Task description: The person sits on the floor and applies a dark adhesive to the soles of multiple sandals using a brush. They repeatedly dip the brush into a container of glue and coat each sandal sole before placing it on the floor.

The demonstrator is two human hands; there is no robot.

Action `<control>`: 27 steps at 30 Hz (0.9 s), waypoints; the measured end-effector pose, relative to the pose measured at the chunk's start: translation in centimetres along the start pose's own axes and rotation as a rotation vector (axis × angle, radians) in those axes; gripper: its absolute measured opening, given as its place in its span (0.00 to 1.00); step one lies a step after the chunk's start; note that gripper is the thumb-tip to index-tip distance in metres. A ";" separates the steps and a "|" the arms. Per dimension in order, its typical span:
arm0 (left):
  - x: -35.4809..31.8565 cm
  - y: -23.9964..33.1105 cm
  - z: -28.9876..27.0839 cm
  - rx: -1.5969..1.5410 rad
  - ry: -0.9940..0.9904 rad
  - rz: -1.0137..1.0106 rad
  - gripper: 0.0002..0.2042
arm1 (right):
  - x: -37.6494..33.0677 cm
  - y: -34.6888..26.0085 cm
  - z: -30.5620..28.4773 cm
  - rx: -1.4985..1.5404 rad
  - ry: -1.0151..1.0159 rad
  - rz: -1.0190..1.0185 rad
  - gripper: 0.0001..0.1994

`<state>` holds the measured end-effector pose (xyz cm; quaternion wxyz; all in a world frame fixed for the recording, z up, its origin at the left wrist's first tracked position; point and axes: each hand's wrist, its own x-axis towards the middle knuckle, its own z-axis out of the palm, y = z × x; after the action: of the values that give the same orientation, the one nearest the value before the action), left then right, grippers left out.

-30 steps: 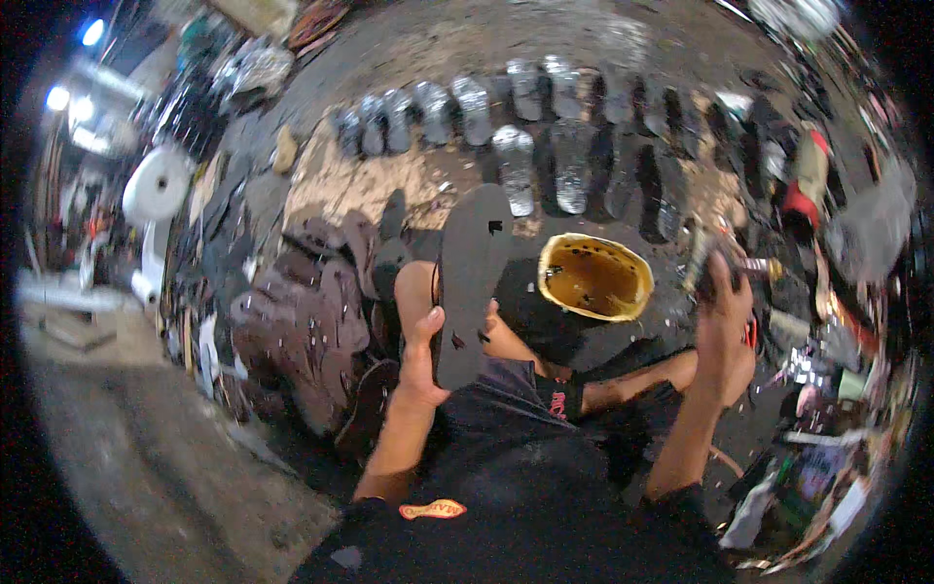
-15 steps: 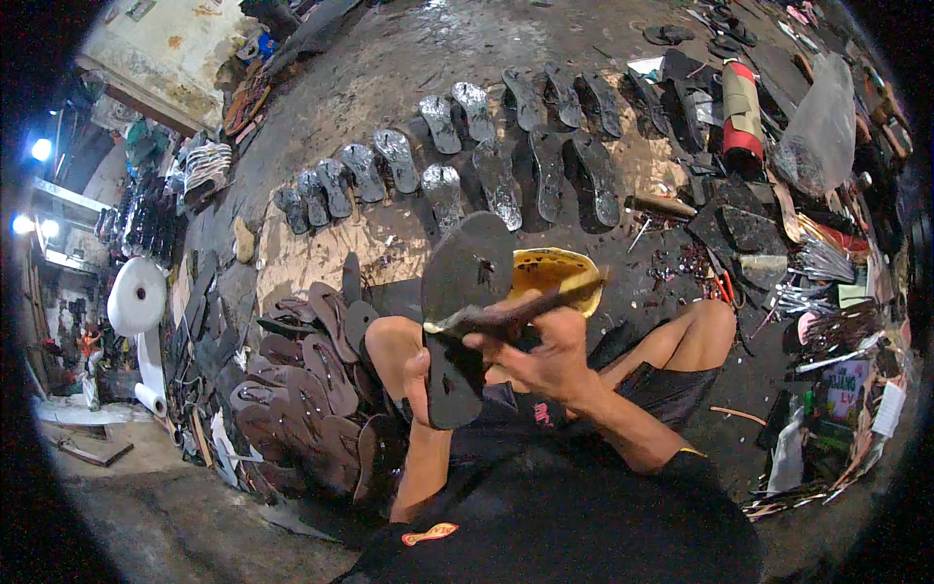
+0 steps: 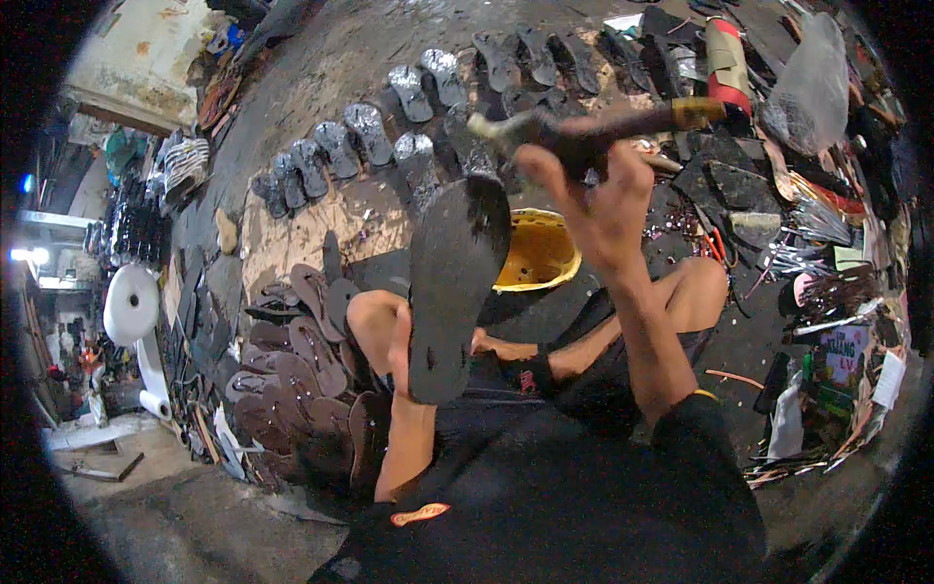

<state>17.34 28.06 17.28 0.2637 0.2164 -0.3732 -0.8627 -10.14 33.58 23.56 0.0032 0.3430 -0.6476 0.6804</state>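
Observation:
My left hand (image 3: 400,350) grips a long dark sandal sole (image 3: 452,292) by its lower left edge, its broad face toward me. Glossy dark patches show near its upper end. My right hand (image 3: 593,190) is raised above and right of the sole, closed around a dark-handled brush (image 3: 623,124). The brush's pale tip points left and is apart from the sole; a yellow band shows near its other end. Motion blurs the brush somewhat. Between the sole and my right forearm stands a yellow bowl (image 3: 535,258), its inside stained brown.
Rows of dark soles (image 3: 336,148), several with shiny wet-looking faces, lie ahead on the floor. Finished-looking brown sandals (image 3: 292,384) are piled at my left knee. A white roll (image 3: 134,300) stands farther left. Scraps, a plastic bag (image 3: 808,92) and a red-ended roll (image 3: 727,63) lie right.
My right hand has lifted the brush off the sole and moved it up and to the right. The sole in my left hand has turned, now showing more of its unbroken face.

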 end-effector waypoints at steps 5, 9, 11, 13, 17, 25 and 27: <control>2.9 0.9 1.1 0.070 0.041 0.093 0.22 | -8.3 -2.3 -0.1 0.133 -0.679 -0.375 0.09; 3.7 0.2 1.3 0.283 0.194 0.009 0.25 | -8.0 -2.5 0.8 0.137 -0.350 0.111 0.11; 3.9 -0.1 1.3 0.602 0.224 0.150 0.25 | -6.7 -1.9 1.6 0.090 -0.183 0.288 0.14; 4.1 0.0 1.4 0.311 0.013 0.242 0.25 | -7.5 -1.8 2.0 0.088 -0.248 0.037 0.15; 4.8 1.5 1.6 0.165 0.079 0.041 0.25 | -10.3 -1.3 1.8 0.136 -0.120 0.392 0.15; 4.5 -0.8 3.1 0.082 0.139 0.138 0.23 | -5.7 -2.6 0.1 -0.150 -0.165 0.319 0.12; 4.7 -1.7 2.8 0.047 0.106 0.133 0.24 | -4.6 -3.6 -0.2 0.042 -0.289 0.350 0.10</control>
<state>11.61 27.61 16.95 0.3347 0.2428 -0.3922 -0.8217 -5.12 36.34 24.56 -0.2150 0.3192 -0.6766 0.6277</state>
